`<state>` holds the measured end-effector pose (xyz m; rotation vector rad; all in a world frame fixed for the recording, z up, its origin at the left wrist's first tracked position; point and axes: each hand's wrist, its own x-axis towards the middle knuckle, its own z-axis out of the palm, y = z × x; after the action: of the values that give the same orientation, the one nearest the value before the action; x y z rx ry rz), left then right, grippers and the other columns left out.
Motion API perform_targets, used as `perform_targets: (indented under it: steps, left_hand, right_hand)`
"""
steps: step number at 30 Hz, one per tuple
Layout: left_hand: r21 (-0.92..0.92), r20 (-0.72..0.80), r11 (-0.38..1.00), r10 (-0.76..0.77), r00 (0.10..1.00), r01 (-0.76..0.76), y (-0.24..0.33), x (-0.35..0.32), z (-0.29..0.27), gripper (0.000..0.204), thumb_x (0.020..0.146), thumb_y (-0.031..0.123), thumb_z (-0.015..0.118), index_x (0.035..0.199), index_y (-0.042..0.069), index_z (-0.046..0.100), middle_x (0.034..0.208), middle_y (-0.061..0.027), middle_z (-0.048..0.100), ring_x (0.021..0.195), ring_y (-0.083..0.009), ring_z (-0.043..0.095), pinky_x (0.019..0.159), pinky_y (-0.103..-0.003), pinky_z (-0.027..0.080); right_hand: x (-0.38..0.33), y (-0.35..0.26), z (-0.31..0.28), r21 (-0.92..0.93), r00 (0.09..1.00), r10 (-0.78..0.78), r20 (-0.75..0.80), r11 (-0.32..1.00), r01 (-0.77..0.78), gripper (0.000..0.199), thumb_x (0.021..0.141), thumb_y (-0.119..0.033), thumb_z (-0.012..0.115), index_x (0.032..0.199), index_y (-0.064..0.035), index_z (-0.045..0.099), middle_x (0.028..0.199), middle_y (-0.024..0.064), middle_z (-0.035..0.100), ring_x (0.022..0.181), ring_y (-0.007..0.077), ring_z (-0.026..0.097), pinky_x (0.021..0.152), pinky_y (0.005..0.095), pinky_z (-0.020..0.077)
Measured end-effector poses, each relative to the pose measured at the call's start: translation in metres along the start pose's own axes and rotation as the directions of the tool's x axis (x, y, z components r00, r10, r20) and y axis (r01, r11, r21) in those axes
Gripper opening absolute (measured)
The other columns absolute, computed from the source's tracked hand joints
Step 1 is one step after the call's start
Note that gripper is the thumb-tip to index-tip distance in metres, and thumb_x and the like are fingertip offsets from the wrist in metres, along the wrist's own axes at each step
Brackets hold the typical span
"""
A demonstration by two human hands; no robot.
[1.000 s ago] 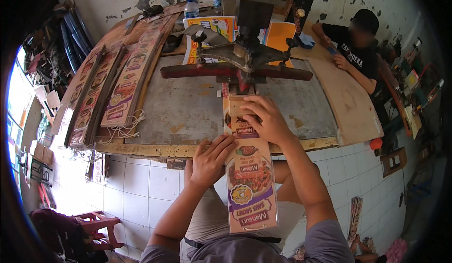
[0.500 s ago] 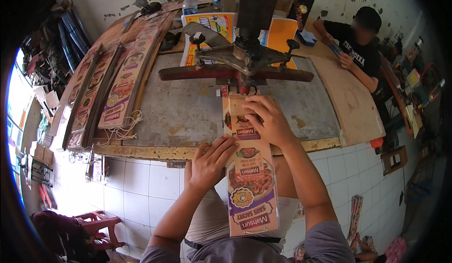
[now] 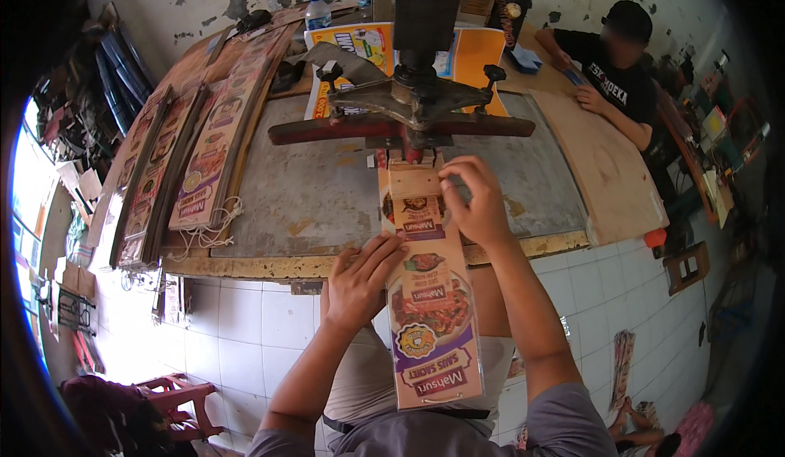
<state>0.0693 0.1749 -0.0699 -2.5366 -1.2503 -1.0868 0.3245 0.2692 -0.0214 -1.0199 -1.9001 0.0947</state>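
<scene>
A long printed cardboard strip (image 3: pixel 433 310) with food pictures runs from under a metal press (image 3: pixel 415 101) over the table's front edge toward my lap. My left hand (image 3: pixel 364 281) is closed on its left edge, fingers together on top and the thumb hidden. A small pale wooden block (image 3: pixel 414 181) lies across the strip just below the press's red tip. At the right edge of that block, my right hand (image 3: pixel 477 203) is bent into a pinch of thumb and forefinger. What lies between those fingertips is too small to make out.
Bundles of printed strips (image 3: pixel 200 175) with white cord (image 3: pixel 214 220) lie at the left. Behind the press are colourful printed sheets (image 3: pixel 478 69) and a water bottle (image 3: pixel 317 11). A bare board (image 3: pixel 601 159) lies at the right, where another person (image 3: pixel 617 73) sits.
My right hand has shifted off the top of the strip to the block's right edge, its fingers drawn in. My left hand stays on the strip. The view has moved slightly.
</scene>
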Motion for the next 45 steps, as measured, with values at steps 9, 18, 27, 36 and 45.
perform_targets:
  steps: [9, 18, 27, 36, 45]
  left_hand:
    - [0.040, -0.019, 0.999, -0.020, 1.000, 0.020, 0.003, 0.002, 0.002, 0.030, 0.095, 0.016, 0.067, 0.124, 0.018, 0.075, 0.137, 0.0014, 0.076, 0.132, -0.0169, 0.070, 0.103, -0.038, 0.048]
    - [0.049, -0.014, 0.999, -0.019, 1.000, 0.019, 0.003, 0.002, 0.004, 0.030, 0.096, 0.016, 0.068, 0.125, 0.018, 0.074, 0.138, 0.0011, 0.076, 0.132, -0.0182, 0.070, 0.103, -0.038, 0.046]
    - [0.043, -0.011, 0.999, -0.013, 1.000, 0.013, -0.001, -0.002, 0.007, 0.036, 0.093, 0.012, 0.069, 0.128, 0.017, 0.073, 0.140, 0.0013, 0.075, 0.132, -0.0175, 0.070, 0.103, -0.038, 0.046]
    - [0.036, -0.014, 0.999, -0.013, 1.000, 0.013, 0.002, 0.000, 0.005, 0.041, 0.090, 0.009, 0.066, 0.130, 0.017, 0.073, 0.143, 0.0022, 0.073, 0.132, -0.0156, 0.069, 0.102, -0.038, 0.046]
    - [0.041, -0.015, 0.999, -0.022, 1.000, 0.023, 0.002, 0.000, 0.005, 0.040, 0.092, 0.009, 0.066, 0.131, 0.018, 0.073, 0.143, 0.0034, 0.073, 0.134, -0.0148, 0.068, 0.103, -0.039, 0.047]
  right_hand:
    - [-0.016, 0.031, 0.012, -0.256, 0.991, 0.134, 0.016, 0.959, -0.126, 0.028, 0.100, -0.014, 0.062, 0.127, -0.0073, 0.067, 0.130, 0.0137, 0.065, 0.125, 0.0369, 0.060, 0.110, 0.0519, 0.0430]
    - [-0.022, 0.036, 0.018, -0.413, 0.981, 0.102, 0.162, 0.911, -0.026, 0.041, 0.102, -0.022, 0.058, 0.138, -0.0034, 0.065, 0.145, 0.0178, 0.060, 0.144, 0.0353, 0.051, 0.118, 0.0531, 0.0403]
    - [-0.022, 0.035, 0.021, -0.460, 0.986, 0.059, 0.158, 0.888, 0.020, 0.042, 0.102, -0.023, 0.057, 0.137, -0.0009, 0.064, 0.144, 0.0173, 0.062, 0.143, 0.0349, 0.052, 0.117, 0.0529, 0.0413]
    - [-0.022, 0.036, 0.022, -0.457, 0.986, 0.070, 0.153, 0.889, 0.008, 0.044, 0.102, -0.023, 0.057, 0.140, -0.0018, 0.063, 0.144, 0.0176, 0.062, 0.142, 0.0362, 0.053, 0.116, 0.0531, 0.0419]
    - [-0.024, 0.043, 0.026, -0.481, 0.983, 0.087, 0.163, 0.877, 0.002, 0.049, 0.103, -0.025, 0.057, 0.146, -0.0030, 0.061, 0.150, 0.0185, 0.058, 0.144, 0.0362, 0.051, 0.118, 0.0530, 0.0405]
